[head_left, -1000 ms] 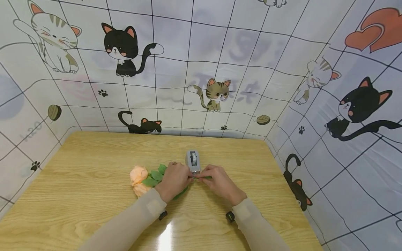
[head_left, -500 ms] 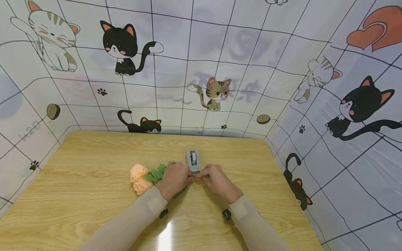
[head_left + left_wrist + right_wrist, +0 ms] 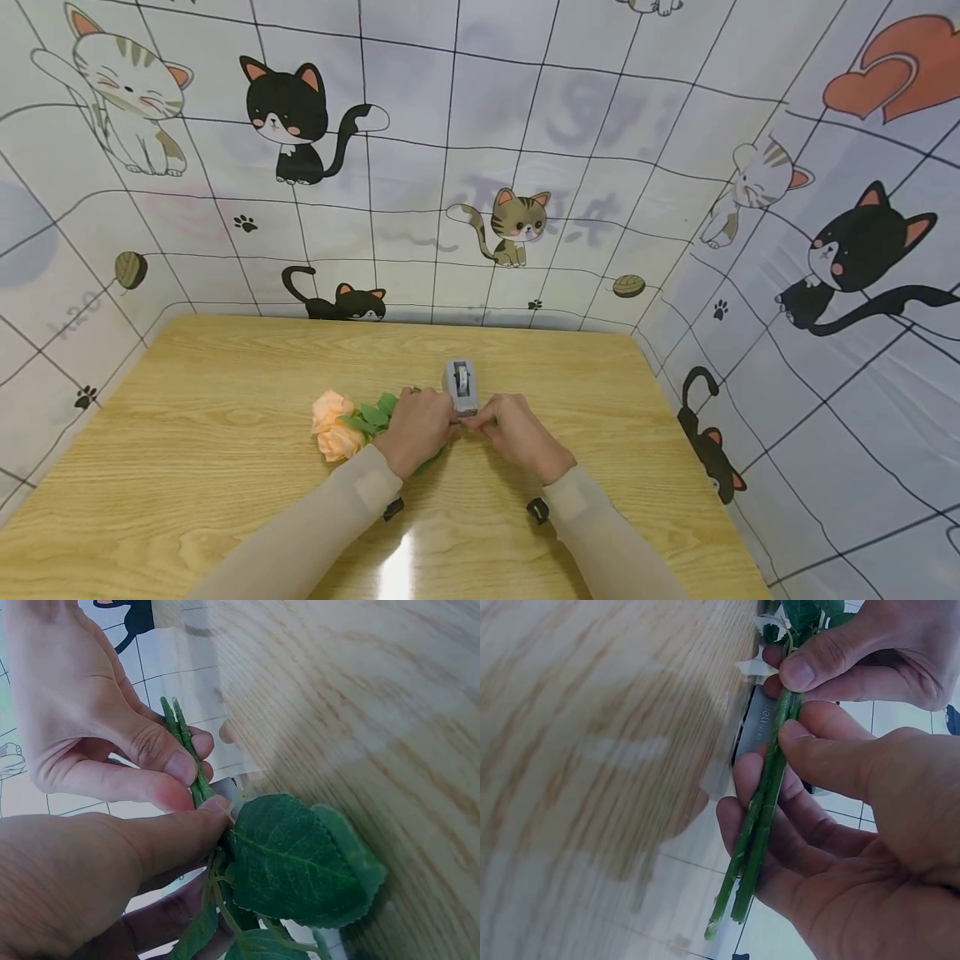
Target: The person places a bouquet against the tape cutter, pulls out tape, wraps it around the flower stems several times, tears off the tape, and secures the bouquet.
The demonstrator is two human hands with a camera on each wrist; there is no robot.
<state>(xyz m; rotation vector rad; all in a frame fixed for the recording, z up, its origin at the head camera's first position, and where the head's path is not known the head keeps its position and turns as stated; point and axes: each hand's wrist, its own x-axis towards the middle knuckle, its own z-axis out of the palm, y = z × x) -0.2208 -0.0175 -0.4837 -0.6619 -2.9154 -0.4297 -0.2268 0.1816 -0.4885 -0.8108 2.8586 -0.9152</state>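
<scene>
Two peach artificial roses (image 3: 336,427) with green leaves (image 3: 289,855) lie on the left, their stems pointing right. My left hand (image 3: 420,429) pinches the paired green stems (image 3: 754,832) just below the leaves, between thumb and fingers. Right beside it, my right hand (image 3: 517,433) pinches the same stems with thumb and index finger, its other fingers curled beneath. The bare stem ends stick out past the right hand in the right wrist view. A whitish, clear strip of tape (image 3: 754,669) shows at the left fingertips. Just beyond both hands stands a grey tape dispenser (image 3: 461,387).
The wooden table (image 3: 225,517) runs back to a wall cloth (image 3: 420,167) printed with cats and grid lines, which also rises along the right side. A black wrist device (image 3: 537,511) shows beneath the right sleeve.
The roses have turned slightly about their stems. My right hand and forearm have shifted a little left, closer to the left hand, which stays in place.
</scene>
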